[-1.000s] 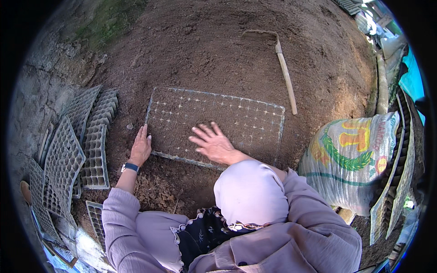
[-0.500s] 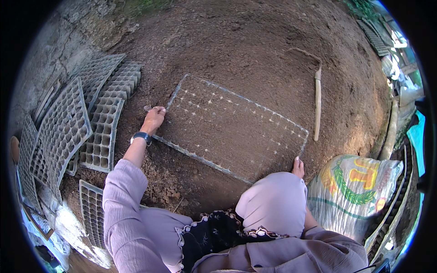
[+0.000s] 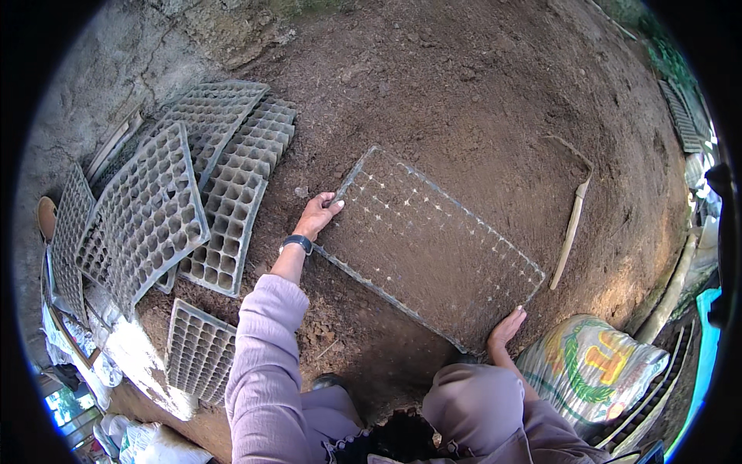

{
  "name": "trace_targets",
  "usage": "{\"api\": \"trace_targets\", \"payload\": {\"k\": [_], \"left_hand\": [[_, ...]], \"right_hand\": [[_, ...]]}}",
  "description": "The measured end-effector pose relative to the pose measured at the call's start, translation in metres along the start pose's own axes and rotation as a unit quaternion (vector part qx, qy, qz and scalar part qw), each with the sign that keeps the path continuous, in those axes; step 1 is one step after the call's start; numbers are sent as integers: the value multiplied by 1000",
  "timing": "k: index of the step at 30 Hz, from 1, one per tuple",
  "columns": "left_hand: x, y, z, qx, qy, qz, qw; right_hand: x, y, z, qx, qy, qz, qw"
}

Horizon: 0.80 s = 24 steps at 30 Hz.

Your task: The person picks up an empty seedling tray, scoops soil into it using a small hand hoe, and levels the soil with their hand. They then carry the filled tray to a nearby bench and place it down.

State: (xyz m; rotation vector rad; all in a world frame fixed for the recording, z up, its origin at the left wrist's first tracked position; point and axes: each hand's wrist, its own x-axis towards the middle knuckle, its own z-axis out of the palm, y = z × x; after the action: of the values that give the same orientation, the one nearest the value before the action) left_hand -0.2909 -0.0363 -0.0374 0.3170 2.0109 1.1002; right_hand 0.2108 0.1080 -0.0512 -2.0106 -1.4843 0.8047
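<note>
A seedling tray (image 3: 433,243) lies on the ground, filled level with brown soil; its grey rim and small star-shaped bits of its cell dividers show through. At its left short end, the fingers of my left hand (image 3: 315,216) are closed on the rim, a dark watch on that wrist. My right hand (image 3: 506,328) grips the opposite short end close to the near corner, fingers together, with its underside hidden. Right of the tray lies a hand tool (image 3: 573,228) with a pale wooden handle and a thin curved blade.
Several emptied-looking seedling trays (image 3: 147,216) lean stacked at the left by a rough wall (image 3: 116,69). Another tray (image 3: 199,352) lies nearer me. A printed sack (image 3: 591,363) stands at the right, beside a pole (image 3: 672,290). Loose soil (image 3: 464,69) slopes up behind.
The view has shifted and turned, so everything sits differently in it. More of my right hand now shows beyond my knee. Both hands stay at the tray's ends.
</note>
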Motion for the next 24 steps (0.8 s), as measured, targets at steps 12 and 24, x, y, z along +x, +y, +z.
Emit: {"api": "trace_targets", "payload": {"k": [12,24], "left_hand": [[-76,67,-18,18,10,-12,1000],[-352,154,-88,-124,151,-65,979]], "right_hand": [[15,-20,-33,29,-50,3,998],[-52,-236,-224,101,-131,-4,986]]}}
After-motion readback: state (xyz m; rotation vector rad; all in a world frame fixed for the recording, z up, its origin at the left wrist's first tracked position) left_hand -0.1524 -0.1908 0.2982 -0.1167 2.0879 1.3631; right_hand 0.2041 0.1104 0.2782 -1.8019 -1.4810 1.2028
